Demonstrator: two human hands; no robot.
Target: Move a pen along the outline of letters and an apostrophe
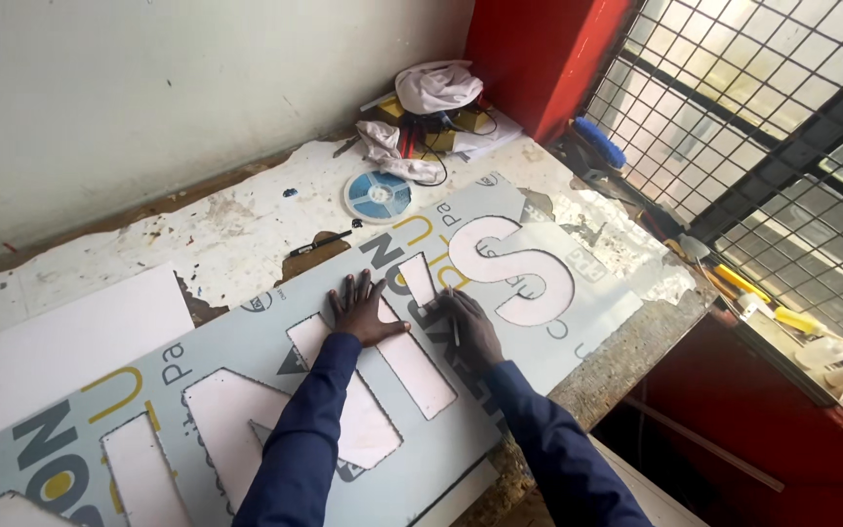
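Fingers of the left hand [365,310] press spread flat on the grey sheet [246,390] across the tabletop [626,342]; the right hand [470,327] grips a thin blade, several letter shapes already cut through, one slit unfinished.

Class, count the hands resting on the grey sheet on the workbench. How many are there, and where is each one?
2. The left hand lies flat on the grey sheet between the cut-out shapes. The right hand is beside it, holding a thin tool against the sheet.
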